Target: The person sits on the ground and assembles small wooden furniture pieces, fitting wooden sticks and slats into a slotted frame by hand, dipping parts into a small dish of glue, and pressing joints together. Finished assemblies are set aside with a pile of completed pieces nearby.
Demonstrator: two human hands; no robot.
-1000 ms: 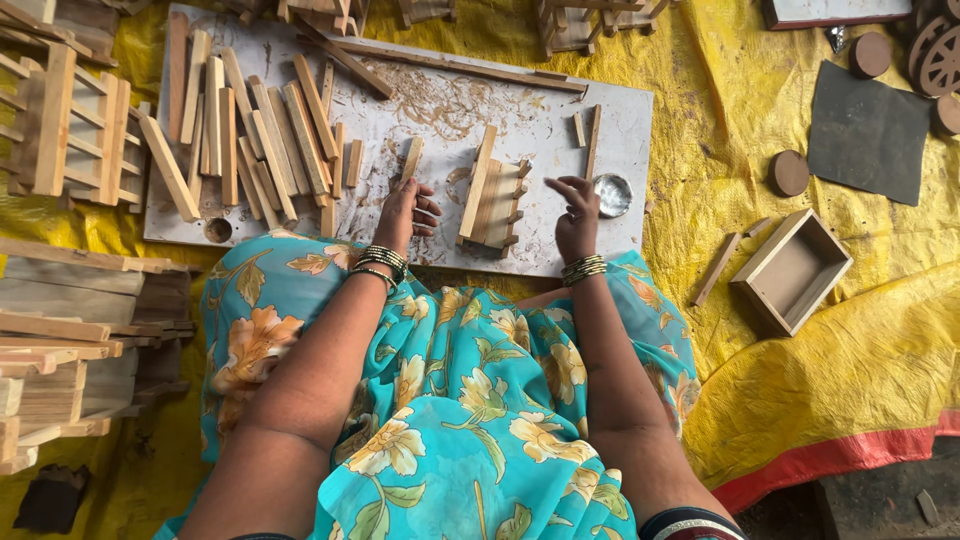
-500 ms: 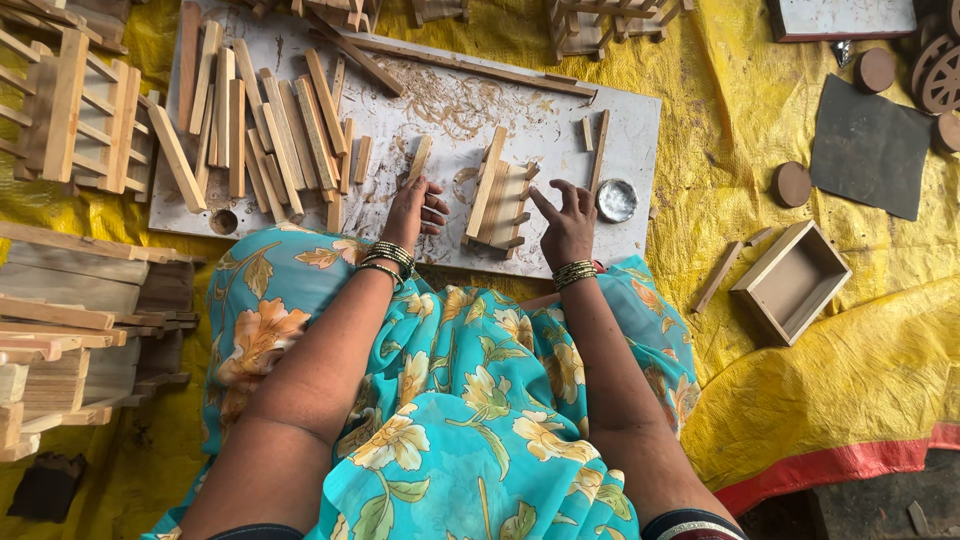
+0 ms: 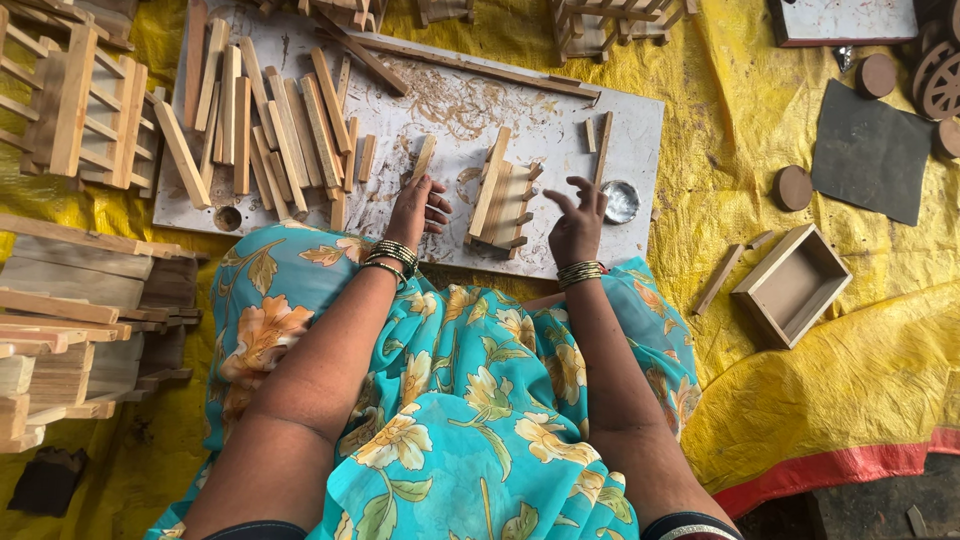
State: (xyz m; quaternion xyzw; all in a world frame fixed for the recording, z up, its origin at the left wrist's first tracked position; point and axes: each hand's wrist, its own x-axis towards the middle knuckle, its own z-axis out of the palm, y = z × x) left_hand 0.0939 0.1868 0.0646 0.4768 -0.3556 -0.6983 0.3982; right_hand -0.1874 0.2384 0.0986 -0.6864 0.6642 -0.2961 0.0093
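Seen from above: a white board (image 3: 640, 130) on a yellow sheet (image 3: 720, 230), with a lap in turquoise flowered cloth (image 3: 450, 400) just below it.

Left hand (image 3: 415, 210) resting on the board, fingers half curled and a little apart, fingertips touching the lower end of a short wooden slat (image 3: 424, 158). Not closed around it; whether really pinching it, cannot tell. Bangles (image 3: 392, 258) on this wrist.

Right hand (image 3: 577, 218) raised slightly over the board, fingers spread and bent, holding nothing. Just beside it to the right, a small round metal bowl (image 3: 620, 200). Bangles also on this wrist.

Between the two hands, on the board: a small wooden frame (image 3: 503, 195), made of long slats with short cross pieces, lying flat and a little tilted. Near both hands, but touched by neither.

To the left on the board, a heap of loose slats (image 3: 270, 130), close together. In the middle of the board, wood shavings (image 3: 470, 100).

Beyond the board, at far left, finished slatted racks (image 3: 75, 110) and a stack of more wooden pieces (image 3: 70, 330). At right on the sheet, an open wooden box (image 3: 793, 285), a dark square mat (image 3: 870, 150) and round wooden discs (image 3: 794, 187).
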